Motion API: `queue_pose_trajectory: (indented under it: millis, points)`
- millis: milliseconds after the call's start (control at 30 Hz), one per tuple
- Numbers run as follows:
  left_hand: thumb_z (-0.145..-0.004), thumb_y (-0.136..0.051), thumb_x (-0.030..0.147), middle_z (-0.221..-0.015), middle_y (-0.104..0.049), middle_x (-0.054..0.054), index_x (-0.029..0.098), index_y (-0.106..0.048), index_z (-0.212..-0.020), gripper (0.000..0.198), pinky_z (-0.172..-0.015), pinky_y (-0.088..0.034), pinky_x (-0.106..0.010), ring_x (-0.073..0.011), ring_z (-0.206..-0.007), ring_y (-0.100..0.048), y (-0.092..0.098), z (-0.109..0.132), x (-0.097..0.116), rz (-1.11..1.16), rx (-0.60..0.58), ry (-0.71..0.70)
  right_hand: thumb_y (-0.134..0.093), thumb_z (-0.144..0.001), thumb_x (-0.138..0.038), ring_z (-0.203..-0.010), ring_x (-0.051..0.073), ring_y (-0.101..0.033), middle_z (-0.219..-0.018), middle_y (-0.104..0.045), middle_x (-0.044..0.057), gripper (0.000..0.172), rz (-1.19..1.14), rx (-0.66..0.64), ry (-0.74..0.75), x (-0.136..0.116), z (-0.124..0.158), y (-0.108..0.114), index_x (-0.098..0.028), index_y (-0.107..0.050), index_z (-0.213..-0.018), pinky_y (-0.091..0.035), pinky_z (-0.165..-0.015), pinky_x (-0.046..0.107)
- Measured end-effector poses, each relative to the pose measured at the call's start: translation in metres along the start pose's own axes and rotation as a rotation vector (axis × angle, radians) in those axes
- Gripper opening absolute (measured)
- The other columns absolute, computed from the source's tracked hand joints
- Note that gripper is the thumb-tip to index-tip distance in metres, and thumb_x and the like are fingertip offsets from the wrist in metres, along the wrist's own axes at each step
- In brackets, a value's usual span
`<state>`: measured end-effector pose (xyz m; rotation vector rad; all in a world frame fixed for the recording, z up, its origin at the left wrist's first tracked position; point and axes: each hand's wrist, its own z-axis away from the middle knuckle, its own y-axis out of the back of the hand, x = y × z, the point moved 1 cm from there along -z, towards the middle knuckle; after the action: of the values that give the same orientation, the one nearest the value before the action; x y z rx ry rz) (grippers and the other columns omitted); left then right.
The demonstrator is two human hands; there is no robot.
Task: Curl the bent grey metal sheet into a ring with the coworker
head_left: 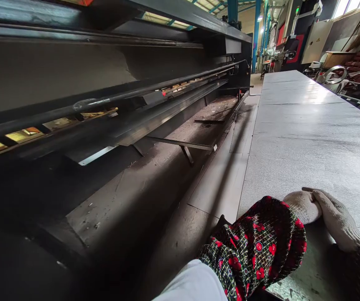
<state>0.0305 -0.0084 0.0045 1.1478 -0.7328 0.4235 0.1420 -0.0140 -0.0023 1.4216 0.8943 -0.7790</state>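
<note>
Pressing evenly, I lay my white knit-gloved right hand (pixel 338 219) flat and open against my left hand (pixel 302 207), its fingers hidden, on the long grey metal sheet (pixel 302 138).

Black-checked red-heart sleeve (pixel 255 246), off-white knit gloves (pixel 336 217)

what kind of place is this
Probably a sheet-metal workshop. A long machine, likely a shear, runs beside a large metal sheet, which the gloved left hand and right hand rest on. A metal coil lies farther back.
</note>
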Motion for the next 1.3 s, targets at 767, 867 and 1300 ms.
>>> queue_pose_trajectory:
  millis: [767, 867, 1300]
  points:
    - [-0.081, -0.038, 0.044, -0.102, -0.067, -0.007, 0.024, -0.061, -0.112, 0.044, -0.082, -0.047, -0.03, -0.0205, -0.091, -0.06, -0.0032, -0.0027, -0.0021, 0.011, 0.017, -0.002, -0.037, -0.085, -0.046, -0.108, 0.019, -0.053, -0.112, -0.062, 0.003, 0.038, -0.034, -0.031, 0.007, -0.0034, 0.0038, 0.0008, -0.024, -0.061, -0.106, -0.038, -0.095, 0.027]
    - [-0.082, -0.037, 0.044, -0.1, -0.067, -0.007, 0.024, -0.062, -0.112, 0.044, -0.079, -0.048, -0.032, -0.0218, -0.089, -0.061, -0.0032, -0.0029, -0.002, -0.002, 0.014, 0.008, -0.037, -0.085, -0.045, -0.109, 0.02, -0.053, -0.113, -0.062, 0.004, 0.039, -0.037, -0.034, 0.01, -0.004, 0.0031, 0.0008, -0.023, -0.061, -0.106, -0.039, -0.095, 0.028]
    - [-0.083, -0.034, 0.042, -0.093, -0.068, -0.008, 0.022, -0.064, -0.105, 0.043, -0.069, -0.047, -0.027, -0.0204, -0.084, -0.061, -0.0056, -0.005, -0.0066, -0.005, 0.043, -0.048, -0.037, -0.085, -0.042, -0.103, 0.02, -0.057, -0.108, -0.066, 0.004, 0.04, -0.022, -0.001, 0.05, -0.0009, 0.0002, -0.0012, -0.023, -0.064, -0.107, -0.042, -0.093, 0.034]
